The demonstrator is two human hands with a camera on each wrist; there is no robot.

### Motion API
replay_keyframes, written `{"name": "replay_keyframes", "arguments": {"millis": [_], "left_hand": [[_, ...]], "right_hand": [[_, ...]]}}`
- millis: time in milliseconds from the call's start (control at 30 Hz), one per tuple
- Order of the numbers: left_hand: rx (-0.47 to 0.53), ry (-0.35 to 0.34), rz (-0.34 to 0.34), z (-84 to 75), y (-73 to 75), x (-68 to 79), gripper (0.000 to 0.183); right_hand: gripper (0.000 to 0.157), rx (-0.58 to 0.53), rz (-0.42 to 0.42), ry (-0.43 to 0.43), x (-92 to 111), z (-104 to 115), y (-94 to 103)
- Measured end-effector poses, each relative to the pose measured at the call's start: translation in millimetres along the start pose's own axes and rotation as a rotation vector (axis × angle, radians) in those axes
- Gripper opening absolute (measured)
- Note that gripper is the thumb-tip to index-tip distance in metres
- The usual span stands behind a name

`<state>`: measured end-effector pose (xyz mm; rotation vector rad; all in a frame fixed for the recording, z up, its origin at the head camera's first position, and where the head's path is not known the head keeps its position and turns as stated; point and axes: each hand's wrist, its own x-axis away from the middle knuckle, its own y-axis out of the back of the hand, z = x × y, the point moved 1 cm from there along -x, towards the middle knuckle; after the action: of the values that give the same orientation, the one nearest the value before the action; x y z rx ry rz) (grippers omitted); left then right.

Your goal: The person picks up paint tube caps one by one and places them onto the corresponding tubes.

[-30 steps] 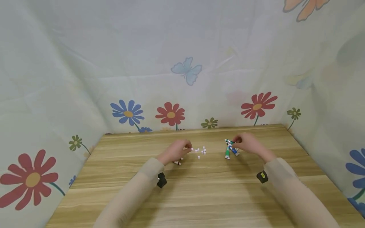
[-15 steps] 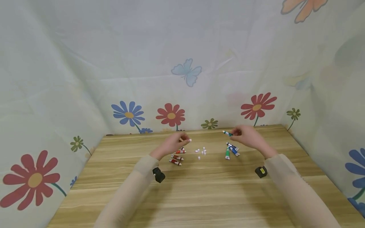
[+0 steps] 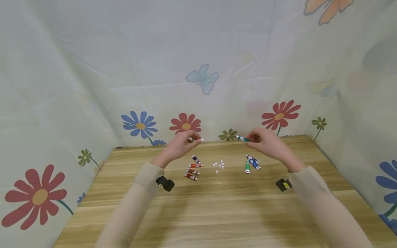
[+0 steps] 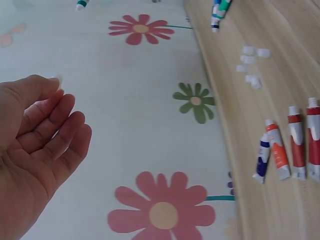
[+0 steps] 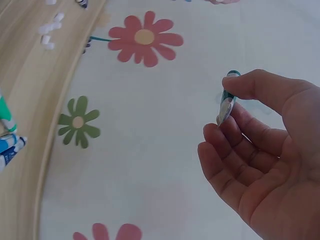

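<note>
Cap (image 3: 202,140) clearest in head view

The held tube (image 3: 243,138) was teal and white, the caps (image 4: 263,52) white, sleeves (image 3: 128,206) cream, table (image 3: 217,213) wood-grained, cloth (image 3: 155,41) flower-patterned.

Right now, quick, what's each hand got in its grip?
Left hand: closed in a pinch, holding a small white cap.
Right hand: closed in a pinch, holding a teal tube.

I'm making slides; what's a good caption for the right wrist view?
Right hand pinches a teal tube, white pieces and more tubes on the wooden table.
</note>
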<state>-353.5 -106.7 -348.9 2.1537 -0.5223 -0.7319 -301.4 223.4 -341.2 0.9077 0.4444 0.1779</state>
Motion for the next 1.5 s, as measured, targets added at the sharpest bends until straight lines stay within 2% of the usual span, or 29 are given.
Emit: {"name": "replay_keyframes", "arguments": {"millis": [233,500,800,1167,1500], "left_hand": [[0.002,-0.029,-0.020,-14.7,20.9,7.2,0.019],[-0.013,-0.107,-0.030,-37.9,33.9,15.8,0.016],[-0.005,-0.179,-0.019,-62.9,41.2,26.1,0.011],[-0.062,-0.337,-0.005,-93.5,49.6,40.0,0.013],[-0.099,-0.403,0.002,-106.5,48.2,48.4,0.015]], "right_hand": [[0.016,0.001,-0.038,0.041,5,22,6.8],[0.016,-0.028,-0.080,0.126,16,43,9.8],[0.017,-0.050,-0.119,0.284,24,61,7.3],[0.021,-0.084,-0.215,0.472,30,79,0.1],[0.023,-0.084,-0.224,0.507,38,93,-6.9]]}}
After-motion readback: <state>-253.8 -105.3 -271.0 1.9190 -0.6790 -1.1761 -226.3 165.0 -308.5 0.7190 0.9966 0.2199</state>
